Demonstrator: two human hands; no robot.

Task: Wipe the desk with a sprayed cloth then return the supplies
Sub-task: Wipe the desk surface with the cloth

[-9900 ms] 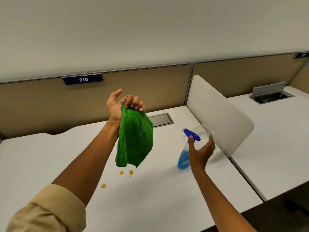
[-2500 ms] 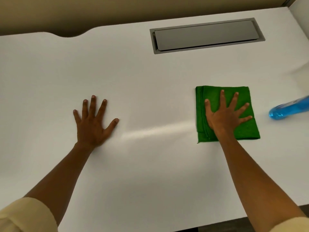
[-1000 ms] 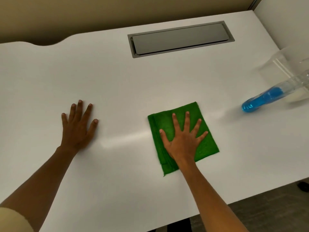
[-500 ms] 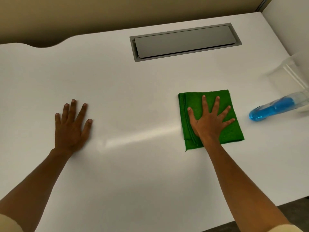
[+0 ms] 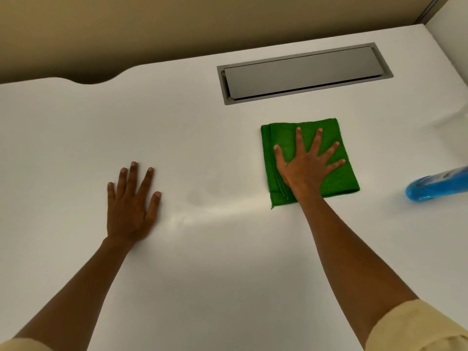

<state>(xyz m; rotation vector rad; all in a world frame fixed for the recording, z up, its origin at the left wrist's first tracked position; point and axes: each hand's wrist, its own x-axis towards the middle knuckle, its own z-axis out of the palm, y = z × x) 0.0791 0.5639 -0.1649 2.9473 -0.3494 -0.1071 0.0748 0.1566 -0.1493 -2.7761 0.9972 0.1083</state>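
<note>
A folded green cloth (image 5: 336, 178) lies flat on the white desk (image 5: 202, 274), right of centre. My right hand (image 5: 306, 165) presses down on it with fingers spread wide. My left hand (image 5: 131, 206) rests palm-down on the bare desk to the left, fingers apart, holding nothing. At the right edge of the view stands the spray bottle (image 5: 435, 187) with blue liquid; only its lower part shows. A faint damp streak (image 5: 215, 211) runs across the desk between my hands.
A grey metal cable hatch (image 5: 301, 72) is set into the desk behind the cloth, its lid shut. A tan partition wall (image 5: 177, 26) runs along the back. The desk's rear edge has a curved cut-out (image 5: 93, 81) at the left.
My right hand has slid the cloth from the middle of the desk rightward and then a little away from me. My left hand stays planted.
</note>
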